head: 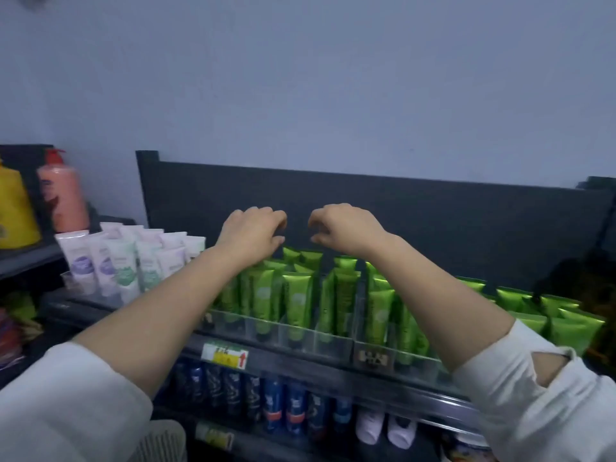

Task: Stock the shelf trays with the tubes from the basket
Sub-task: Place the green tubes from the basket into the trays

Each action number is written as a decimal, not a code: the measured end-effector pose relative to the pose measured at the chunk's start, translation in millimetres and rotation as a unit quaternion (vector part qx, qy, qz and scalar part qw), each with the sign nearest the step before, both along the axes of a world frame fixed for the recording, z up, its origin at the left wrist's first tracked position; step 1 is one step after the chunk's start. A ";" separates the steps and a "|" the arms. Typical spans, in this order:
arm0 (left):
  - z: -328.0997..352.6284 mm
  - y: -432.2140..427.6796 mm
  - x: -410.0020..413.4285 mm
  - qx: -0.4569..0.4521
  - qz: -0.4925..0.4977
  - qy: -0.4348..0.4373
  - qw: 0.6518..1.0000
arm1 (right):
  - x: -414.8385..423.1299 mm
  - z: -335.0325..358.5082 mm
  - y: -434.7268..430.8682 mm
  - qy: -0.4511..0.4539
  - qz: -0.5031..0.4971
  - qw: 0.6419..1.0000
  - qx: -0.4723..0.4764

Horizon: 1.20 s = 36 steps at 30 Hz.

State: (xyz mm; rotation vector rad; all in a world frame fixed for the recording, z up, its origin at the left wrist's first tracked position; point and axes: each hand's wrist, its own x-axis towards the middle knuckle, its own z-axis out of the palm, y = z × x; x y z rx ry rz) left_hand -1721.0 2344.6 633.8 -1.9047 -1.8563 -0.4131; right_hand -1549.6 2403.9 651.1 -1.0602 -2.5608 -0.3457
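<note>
Green tubes (296,301) stand upright in rows inside clear plastic shelf trays (333,341) on the top shelf. More green tubes (546,315) lie stacked at the right end. My left hand (253,231) and my right hand (343,228) hover side by side just above the rearmost green tubes, against the dark back panel. The fingers of both hands curl loosely downward and nothing shows between them. My left fingertips are close to the top of a rear tube; whether they touch it I cannot tell.
White and lilac tubes (116,261) fill a tray to the left. A pink pump bottle (63,198) and a yellow bottle (13,208) stand further left. Blue cans (283,405) line the shelf below. A pale ribbed object (160,441) shows at the bottom edge.
</note>
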 end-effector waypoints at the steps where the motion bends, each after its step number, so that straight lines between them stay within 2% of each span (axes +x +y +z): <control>1: -3.2 -10.6 -24.1 0.003 0.018 -0.002 1.000 | -23.7 -3.0 -5.6 -0.004 0.013 1.000 0.007; 11: -77.1 -115.4 -210.2 0.062 0.127 -0.019 0.990 | -221.1 -70.1 -69.4 0.044 0.121 0.992 0.010; 16: -137.7 -153.9 -263.3 0.018 0.202 -0.013 0.979 | -291.0 -129.2 -90.5 0.006 0.197 0.979 -0.040; 22: -215.1 -182.7 -300.5 -0.057 0.257 -0.082 0.961 | -347.9 -216.9 -98.1 -0.043 0.277 0.953 -0.116; 29: -308.7 -205.6 -319.2 -0.145 0.331 -0.167 0.917 | -400.5 -321.0 -93.4 -0.128 0.331 0.912 -0.204; 33: -350.7 -214.9 -331.7 -0.222 0.374 -0.208 0.876 | -420.3 -373.5 -98.7 -0.182 0.338 0.887 -0.257; 36: -381.5 -217.7 -346.9 -0.252 0.360 -0.219 0.871 | -430.4 -414.2 -102.8 -0.208 0.342 0.866 -0.299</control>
